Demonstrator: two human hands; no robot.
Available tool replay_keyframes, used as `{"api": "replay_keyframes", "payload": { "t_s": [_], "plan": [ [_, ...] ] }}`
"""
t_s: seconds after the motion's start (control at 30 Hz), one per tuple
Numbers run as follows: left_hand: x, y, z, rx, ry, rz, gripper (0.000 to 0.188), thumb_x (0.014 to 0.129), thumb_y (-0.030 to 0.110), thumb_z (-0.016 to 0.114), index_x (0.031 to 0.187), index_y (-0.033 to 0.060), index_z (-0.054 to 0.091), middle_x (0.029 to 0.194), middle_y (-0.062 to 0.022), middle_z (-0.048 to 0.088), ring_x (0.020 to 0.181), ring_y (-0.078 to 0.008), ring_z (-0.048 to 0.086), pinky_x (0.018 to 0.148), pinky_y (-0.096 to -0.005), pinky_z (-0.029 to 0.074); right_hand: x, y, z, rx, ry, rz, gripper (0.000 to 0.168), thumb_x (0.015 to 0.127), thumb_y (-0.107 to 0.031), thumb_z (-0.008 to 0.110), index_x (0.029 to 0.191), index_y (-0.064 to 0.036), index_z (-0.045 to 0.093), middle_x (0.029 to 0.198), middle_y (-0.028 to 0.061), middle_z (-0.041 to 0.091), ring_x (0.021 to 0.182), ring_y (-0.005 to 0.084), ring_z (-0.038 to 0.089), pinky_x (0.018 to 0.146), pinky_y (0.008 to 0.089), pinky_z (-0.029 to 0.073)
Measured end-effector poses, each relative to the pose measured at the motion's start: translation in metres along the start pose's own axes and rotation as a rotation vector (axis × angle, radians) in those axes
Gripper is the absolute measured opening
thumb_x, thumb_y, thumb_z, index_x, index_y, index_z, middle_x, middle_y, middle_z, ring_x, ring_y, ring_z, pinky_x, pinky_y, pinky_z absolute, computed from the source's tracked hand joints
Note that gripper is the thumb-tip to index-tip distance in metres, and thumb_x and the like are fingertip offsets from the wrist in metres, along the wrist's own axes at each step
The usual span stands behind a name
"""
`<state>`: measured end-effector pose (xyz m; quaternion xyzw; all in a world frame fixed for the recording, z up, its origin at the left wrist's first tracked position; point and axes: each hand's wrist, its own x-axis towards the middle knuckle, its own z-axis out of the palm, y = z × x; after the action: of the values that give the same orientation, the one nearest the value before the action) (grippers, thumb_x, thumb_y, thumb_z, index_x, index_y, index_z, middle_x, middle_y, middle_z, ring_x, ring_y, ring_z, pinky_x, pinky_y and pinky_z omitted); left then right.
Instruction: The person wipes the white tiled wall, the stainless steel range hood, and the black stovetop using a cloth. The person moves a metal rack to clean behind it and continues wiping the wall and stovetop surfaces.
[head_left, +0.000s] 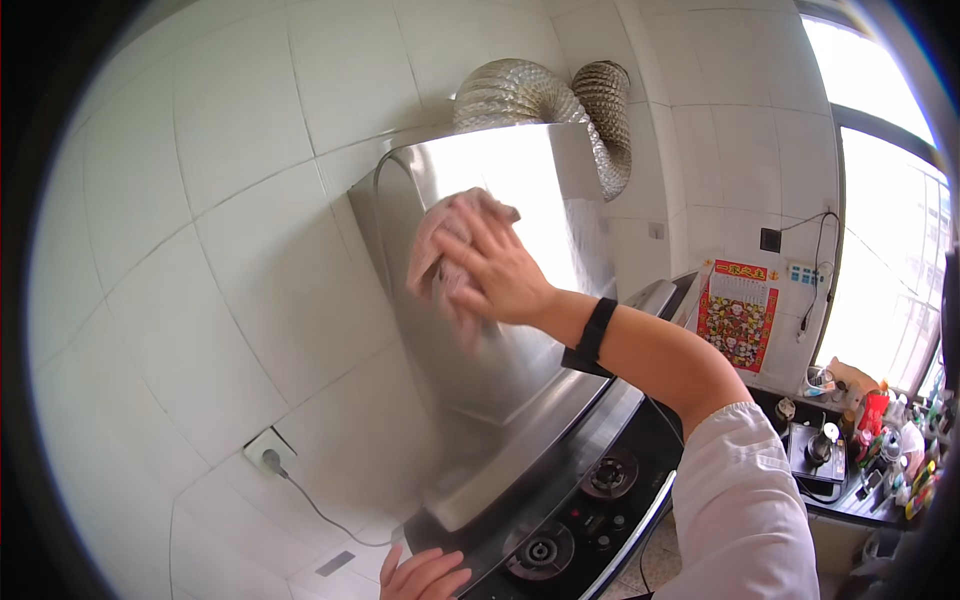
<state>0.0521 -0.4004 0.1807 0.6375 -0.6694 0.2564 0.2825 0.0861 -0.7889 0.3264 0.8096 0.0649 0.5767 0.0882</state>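
Observation:
My right hand (499, 270) presses a crumpled pinkish cloth (431, 251) flat against the front of the stainless steel chimney of a range hood (525, 172). Its fingers are spread over the cloth, and a black band circles the wrist. At the bottom of the view is my left hand (424, 574), fingers a little apart, near the lower left corner of the hood's dark glass; only its fingers and part of its back show. I see nothing held in it, and whether it touches the hood cannot be told. Below the hood lies a black gas hob (585, 517) with round burners.
A silvery flexible duct (517, 94) curves behind the hood's top. At left, a plug sits in a wall socket (271, 452), its cord running toward the hood. On the right, a counter (862, 502) holds bottles and a small appliance (817, 450) beside a bright window (885, 247).

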Motion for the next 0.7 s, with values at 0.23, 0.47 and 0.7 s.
{"api": "replay_keyframes", "payload": {
  "t_s": [0.23,0.47,0.7],
  "plan": [
    [0.003,0.006,-0.006,0.043,-0.105,-0.053,0.024,0.094,0.013,0.047,0.104,0.0034,0.065,0.114,-0.0131,0.064,0.108,-0.0317,0.058,0.104,-0.0464,0.034,-0.020,0.164,0.049,0.054,0.478,0.567,0.061,0.093,-0.035,0.050,0.145,-0.007,0.032,0.146,0.0292,0.025,0.133,0.0454,0.029,0.111,0.0470,0.026],
    [0.007,0.005,-0.005,0.029,-0.111,-0.063,0.024,0.092,0.012,0.046,0.105,0.0043,0.064,0.115,-0.0133,0.063,0.109,-0.0323,0.058,0.106,-0.0489,0.031,-0.069,0.261,0.041,-0.230,0.343,0.952,0.050,0.097,-0.045,0.037,0.128,-0.008,0.051,0.137,0.0213,0.044,0.129,0.0380,0.038,0.108,0.0481,0.028],
    [-0.010,-0.001,0.006,0.046,-0.035,-0.093,0.022,0.083,0.012,0.048,0.095,0.0096,0.066,0.107,-0.0074,0.067,0.103,-0.0270,0.060,0.110,-0.0475,0.026,-0.052,0.121,0.058,-0.365,-0.085,1.010,0.060,0.096,-0.044,0.039,0.134,0.003,0.042,0.141,0.0254,0.039,0.131,0.0465,0.032,0.104,0.0528,0.031]
  ]
}}
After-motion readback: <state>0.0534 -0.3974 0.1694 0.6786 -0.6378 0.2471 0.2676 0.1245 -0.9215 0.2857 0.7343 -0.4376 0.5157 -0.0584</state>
